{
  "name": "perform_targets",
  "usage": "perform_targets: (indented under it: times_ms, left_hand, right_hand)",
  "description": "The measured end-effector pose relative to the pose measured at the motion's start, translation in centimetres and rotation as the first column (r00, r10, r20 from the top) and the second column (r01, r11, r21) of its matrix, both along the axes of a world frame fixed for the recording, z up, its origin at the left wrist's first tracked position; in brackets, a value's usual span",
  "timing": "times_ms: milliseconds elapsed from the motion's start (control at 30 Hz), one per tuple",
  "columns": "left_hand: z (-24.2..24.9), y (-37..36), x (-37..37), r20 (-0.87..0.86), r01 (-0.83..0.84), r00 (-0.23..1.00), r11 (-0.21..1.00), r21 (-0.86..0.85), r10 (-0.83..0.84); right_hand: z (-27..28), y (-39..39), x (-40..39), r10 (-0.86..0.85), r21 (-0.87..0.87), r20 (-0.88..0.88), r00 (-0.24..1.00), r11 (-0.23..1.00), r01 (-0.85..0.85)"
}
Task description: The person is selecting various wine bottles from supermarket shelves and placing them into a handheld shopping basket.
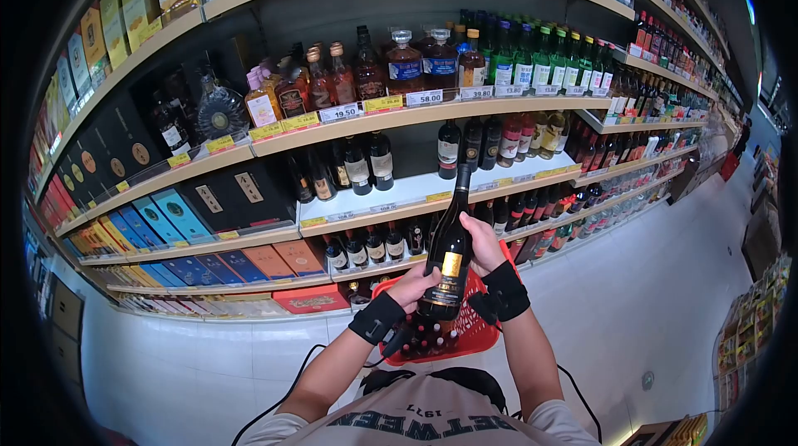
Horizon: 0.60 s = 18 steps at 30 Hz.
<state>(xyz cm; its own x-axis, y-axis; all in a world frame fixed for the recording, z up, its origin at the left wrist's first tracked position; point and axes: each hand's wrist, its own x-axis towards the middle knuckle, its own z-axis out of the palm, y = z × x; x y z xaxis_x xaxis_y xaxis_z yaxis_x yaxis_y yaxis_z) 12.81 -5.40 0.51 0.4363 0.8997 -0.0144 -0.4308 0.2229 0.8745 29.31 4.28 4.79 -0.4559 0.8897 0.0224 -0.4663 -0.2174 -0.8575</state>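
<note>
A dark wine bottle (450, 248) with a gold label is held tilted in front of me, its neck pointing up toward the shelf. My left hand (415, 285) grips it near the base, thumb over the front by the label. Higher up, my right hand (482, 243) is wrapped round its right side below the neck. Under the bottle, a red shopping basket (480, 331) holds several bottles with pale and red caps (428, 338). Both wrists wear black straps. The fingers behind the bottle are hidden.
A white-topped shelf (407, 191) ahead carries wine bottles (381, 160) left and right of a gap. Above it stand liquor bottles (405, 61) and green bottles (522, 59). Boxed bottles (170, 211) fill the left. Tiled floor (598, 313) extends right, toward a rack (752, 321).
</note>
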Motion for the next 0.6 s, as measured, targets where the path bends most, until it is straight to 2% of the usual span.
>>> perform_targets:
  times_ms: [100,167,300,500,600]
  left_hand:
    - [0.0,0.0,-0.3,0.272,0.095,0.961,0.985,-0.141,-0.054]
    - [0.2,-0.2,0.0,0.272,0.037,0.962,0.994,-0.099,-0.008]
    - [-0.3,-0.6,0.5,0.292,0.03,0.956,0.997,-0.074,-0.007]
    - [-1.1,-0.6,0.8,0.249,-0.112,0.96,0.99,-0.083,0.129]
    - [-1.6,-0.8,0.2,0.272,-0.052,0.959,0.995,-0.089,0.074]
  right_hand:
    - [0.5,0.1,0.2,-0.056,0.0,-0.027,0.998,0.998,0.056]
    - [1.0,0.2,0.4,-0.088,0.003,-0.06,0.994,0.996,0.089]
    - [1.9,0.3,0.7,-0.115,0.116,0.059,0.992,0.987,0.108]
    - [2.7,-0.7,0.6,-0.056,0.097,0.078,0.995,0.994,0.049]
    - [2.4,-0.9,0.5,-0.025,0.091,0.066,0.998,0.996,0.018]
